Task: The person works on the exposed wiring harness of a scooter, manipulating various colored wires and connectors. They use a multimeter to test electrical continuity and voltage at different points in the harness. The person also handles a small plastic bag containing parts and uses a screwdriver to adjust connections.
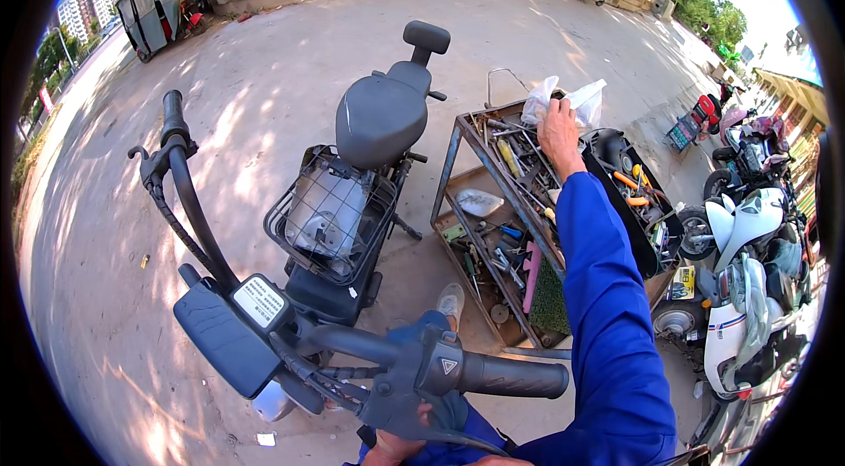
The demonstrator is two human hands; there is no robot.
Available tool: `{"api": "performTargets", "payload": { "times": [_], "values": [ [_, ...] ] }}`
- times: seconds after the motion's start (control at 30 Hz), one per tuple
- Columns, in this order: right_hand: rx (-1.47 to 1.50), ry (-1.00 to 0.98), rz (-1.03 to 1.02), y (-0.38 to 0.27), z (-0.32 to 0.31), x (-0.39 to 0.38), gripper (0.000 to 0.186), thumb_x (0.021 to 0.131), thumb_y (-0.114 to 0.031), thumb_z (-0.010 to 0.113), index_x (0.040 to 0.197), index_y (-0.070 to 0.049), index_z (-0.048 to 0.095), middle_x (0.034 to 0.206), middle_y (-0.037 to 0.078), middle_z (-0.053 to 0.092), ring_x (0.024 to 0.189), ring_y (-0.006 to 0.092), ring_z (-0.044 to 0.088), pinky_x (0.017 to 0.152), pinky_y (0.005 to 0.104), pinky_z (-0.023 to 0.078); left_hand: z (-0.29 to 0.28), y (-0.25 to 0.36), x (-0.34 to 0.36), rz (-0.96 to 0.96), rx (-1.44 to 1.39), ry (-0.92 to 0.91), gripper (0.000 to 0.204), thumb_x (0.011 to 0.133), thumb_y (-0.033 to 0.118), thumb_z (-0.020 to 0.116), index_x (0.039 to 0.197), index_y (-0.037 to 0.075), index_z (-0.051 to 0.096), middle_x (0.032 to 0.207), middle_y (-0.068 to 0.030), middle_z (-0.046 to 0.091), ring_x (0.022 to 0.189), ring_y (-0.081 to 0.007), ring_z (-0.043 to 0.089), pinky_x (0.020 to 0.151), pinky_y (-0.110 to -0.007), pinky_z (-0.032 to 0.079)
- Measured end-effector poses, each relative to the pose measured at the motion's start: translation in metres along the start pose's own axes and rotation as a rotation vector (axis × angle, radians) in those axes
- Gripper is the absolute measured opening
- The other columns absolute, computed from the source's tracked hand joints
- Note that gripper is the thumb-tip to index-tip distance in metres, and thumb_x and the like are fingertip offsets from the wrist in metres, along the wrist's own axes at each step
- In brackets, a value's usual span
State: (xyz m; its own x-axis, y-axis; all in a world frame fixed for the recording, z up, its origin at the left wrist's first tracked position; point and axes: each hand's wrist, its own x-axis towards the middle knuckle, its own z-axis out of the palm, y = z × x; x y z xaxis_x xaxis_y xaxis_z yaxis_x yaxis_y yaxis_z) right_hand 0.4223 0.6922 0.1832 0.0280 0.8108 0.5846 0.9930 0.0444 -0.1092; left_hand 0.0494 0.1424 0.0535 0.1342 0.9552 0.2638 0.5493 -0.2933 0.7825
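Right hand [560, 133], fingers bent at white plastic bag [588, 102], tool cart's [446, 168] far edge; left hand [398, 447] below handlebar [515, 376]; neither grip discernible; open pavement [290, 52] beyond.

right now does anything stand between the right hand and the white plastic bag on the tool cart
Nothing visible stands between them: the right hand has its fingers at the white plastic bag. The black handlebar grip lies nearer the wearer, not between.

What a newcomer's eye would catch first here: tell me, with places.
Probably the dark two-wheeler, spread across the left and centre. Then, right of centre, the bright blue sleeve, with the right hand at a white plastic bag atop a tool-filled metal cart.
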Motion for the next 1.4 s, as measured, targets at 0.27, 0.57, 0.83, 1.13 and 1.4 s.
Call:
{"api": "performTargets", "payload": {
  "times": [0.27, 0.57, 0.83, 1.13, 1.4],
  "values": [
    [0.703, 0.654, 0.428, 0.078, -0.089, 0.012, 0.046, 0.096, -0.022, 0.065, 0.130, 0.005, 0.050, 0.121, 0.024, 0.064, 0.119, 0.0429, 0.060, 0.099, 0.0534, 0.049, -0.004, 0.025, 0.001, 0.112, 0.022, 0.083, 0.021, 0.075, 0.002, 0.074, 0.096, 0.006, 0.072, 0.102, -0.0125, 0.068, 0.088, -0.0332, 0.067, 0.076, -0.043, 0.053],
    [1.789, 0.542, 0.551, 0.069, -0.284, -0.127, 0.044, 0.105, -0.020, 0.048, 0.146, -0.004, 0.045, 0.144, 0.018, 0.054, 0.127, 0.0360, 0.059, 0.104, 0.0592, 0.051, -0.010, 0.045, -0.005, 0.147, -0.038, 0.079, 0.022, 0.079, 0.001, 0.071, 0.101, 0.006, 0.070, 0.105, -0.0123, 0.067, 0.092, -0.0326, 0.065, 0.080, -0.041, 0.053],
    [2.193, 0.391, 0.789, 0.031, -0.343, -0.372, 0.046, 0.107, -0.025, 0.045, 0.146, -0.001, 0.051, 0.145, 0.016, 0.059, 0.131, 0.0318, 0.059, 0.109, 0.0504, 0.051, -0.005, 0.085, 0.037, 0.083, -0.567, 0.008, 0.096, 0.072, 0.027, 0.094, 0.148, 0.004, 0.041, 0.146, -0.0150, 0.047, 0.127, -0.0307, 0.056, 0.105, -0.043, 0.046],
    [2.066, -0.070, 1.121, -0.101, -0.321, -0.492, 0.052, 0.108, -0.042, 0.052, 0.141, -0.002, 0.056, 0.137, 0.012, 0.065, 0.121, 0.0254, 0.065, 0.104, 0.0431, 0.054, -0.025, 0.110, 0.006, -0.230, -0.938, -0.649, 0.115, 0.071, 0.038, 0.094, 0.159, -0.001, 0.031, 0.151, -0.0154, 0.049, 0.142, -0.0257, 0.046, 0.119, -0.039, 0.033],
    [1.933, -0.465, 0.884, -0.132, -0.283, -0.502, 0.072, 0.100, -0.061, 0.059, 0.149, -0.010, 0.047, 0.143, 0.009, 0.059, 0.128, 0.0226, 0.060, 0.100, 0.0395, 0.054, -0.036, 0.053, -0.040, -0.839, -1.744, -0.112, 0.062, 0.098, 0.042, 0.044, 0.145, 0.004, 0.053, 0.140, -0.0142, 0.064, 0.126, -0.0313, 0.063, 0.106, -0.047, 0.051]
  ]
}}
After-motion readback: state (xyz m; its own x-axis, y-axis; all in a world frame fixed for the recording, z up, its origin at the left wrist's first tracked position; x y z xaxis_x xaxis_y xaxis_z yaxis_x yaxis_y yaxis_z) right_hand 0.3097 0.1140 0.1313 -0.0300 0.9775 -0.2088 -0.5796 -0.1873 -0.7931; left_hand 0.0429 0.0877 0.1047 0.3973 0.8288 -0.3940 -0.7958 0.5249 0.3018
